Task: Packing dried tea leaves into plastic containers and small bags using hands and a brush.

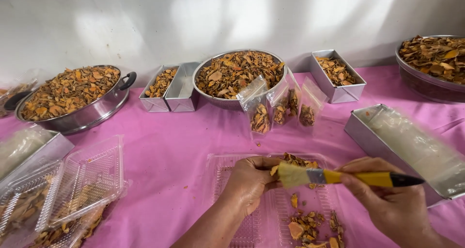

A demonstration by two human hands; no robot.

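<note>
The right hand (387, 199) is closed around a paintbrush (339, 177) with a yellow handle, gripping it near the middle. The brush looks light and stiff, with soft bristles. The left hand (249, 180) is curled shut on a dried orange slice (274, 170), and the bristles touch it. The slice looks thin, light and easy to snap, so pinching its edges gently seems best. Both hands are over a clear plastic tray (227, 170) on the pink desk (169, 151). More dried slices (305, 226) lie in the tray below.

A round colander (203, 81) of dried orange slices, three filled clear pouches (281, 110) and a handled pan (104, 107) on pink cloth (169, 151)
</note>
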